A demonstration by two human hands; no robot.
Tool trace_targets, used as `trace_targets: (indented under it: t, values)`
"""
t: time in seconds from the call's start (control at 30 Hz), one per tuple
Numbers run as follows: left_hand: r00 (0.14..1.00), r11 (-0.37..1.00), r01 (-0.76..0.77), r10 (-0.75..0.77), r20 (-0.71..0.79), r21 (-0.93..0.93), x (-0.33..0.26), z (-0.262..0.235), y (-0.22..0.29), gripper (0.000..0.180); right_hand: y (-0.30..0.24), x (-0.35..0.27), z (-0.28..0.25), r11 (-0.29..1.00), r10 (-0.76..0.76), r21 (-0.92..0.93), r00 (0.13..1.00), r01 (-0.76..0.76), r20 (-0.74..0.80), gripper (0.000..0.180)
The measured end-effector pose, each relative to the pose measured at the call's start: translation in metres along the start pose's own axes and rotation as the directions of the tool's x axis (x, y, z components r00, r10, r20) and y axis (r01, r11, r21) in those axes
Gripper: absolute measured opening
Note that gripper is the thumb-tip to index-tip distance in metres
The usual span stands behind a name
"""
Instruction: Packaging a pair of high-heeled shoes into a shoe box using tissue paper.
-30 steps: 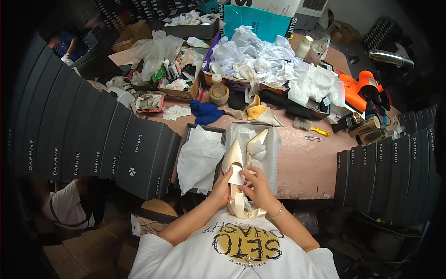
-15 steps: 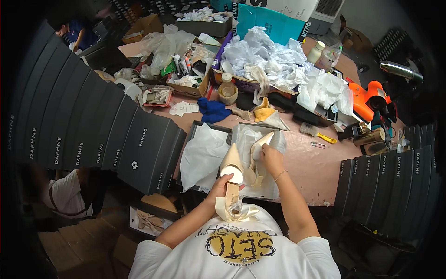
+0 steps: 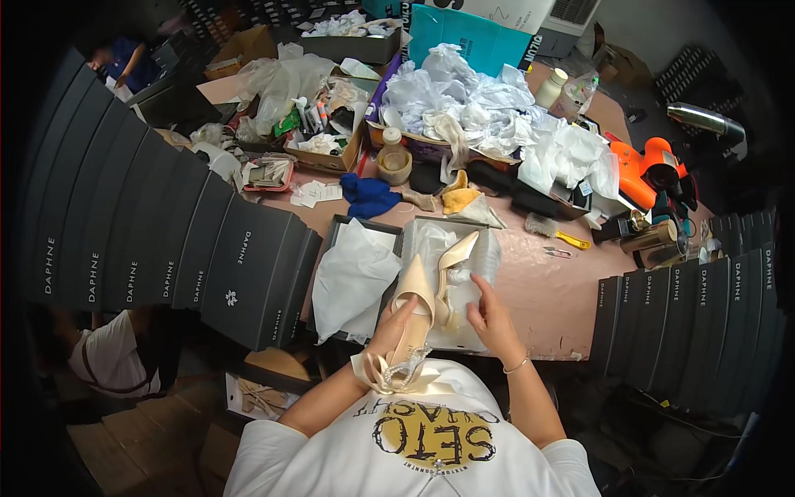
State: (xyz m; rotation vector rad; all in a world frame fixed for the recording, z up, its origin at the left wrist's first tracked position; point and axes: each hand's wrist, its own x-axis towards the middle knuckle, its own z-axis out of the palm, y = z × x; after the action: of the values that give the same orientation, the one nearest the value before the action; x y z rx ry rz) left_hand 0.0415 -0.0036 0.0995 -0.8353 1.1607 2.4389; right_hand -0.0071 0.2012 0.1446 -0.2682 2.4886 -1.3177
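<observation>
Over open box [image 3: 489, 248]: two hands, two cream shoes [image 3: 414, 290].

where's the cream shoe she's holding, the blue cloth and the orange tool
cream shoe [image 3: 411, 291], head view, on the pointed toe part above the left hand.
blue cloth [image 3: 369, 197], head view, on the middle of the bundle.
orange tool [image 3: 642, 170], head view, on its orange body at the table's right end.

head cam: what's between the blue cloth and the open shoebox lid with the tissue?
In the head view, only bare pink table: the blue cloth lies just beyond the lid's far edge, nothing between.
</observation>
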Motion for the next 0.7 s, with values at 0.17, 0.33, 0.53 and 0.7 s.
trace_targets:
  t: [0.17,0.33,0.53,0.7]
  values:
    - [0.999,0.999,-0.002,0.0,0.05,0.038,0.007,-0.005,-0.013,0.036,-0.034,-0.007,0.006,0.978,-0.208,0.017,0.978,0.208,-0.028,0.057]
    - [0.965,0.917,0.138,-0.039,0.259,-0.373,-0.007,0.024,0.01,0.041,-0.034,0.003,0.033,0.805,-0.45,-0.404,0.891,0.435,0.063,0.071]
    - [0.976,0.92,0.093,-0.009,0.219,-0.38,0.002,0.012,-0.005,0.056,-0.034,0.01,0.046,0.758,-0.571,-0.384,0.821,0.527,-0.002,0.072]
    - [0.978,0.946,-0.018,0.083,0.189,-0.323,0.01,-0.004,-0.019,0.06,-0.034,0.008,0.052,0.769,-0.565,-0.382,0.825,0.513,-0.028,0.06]
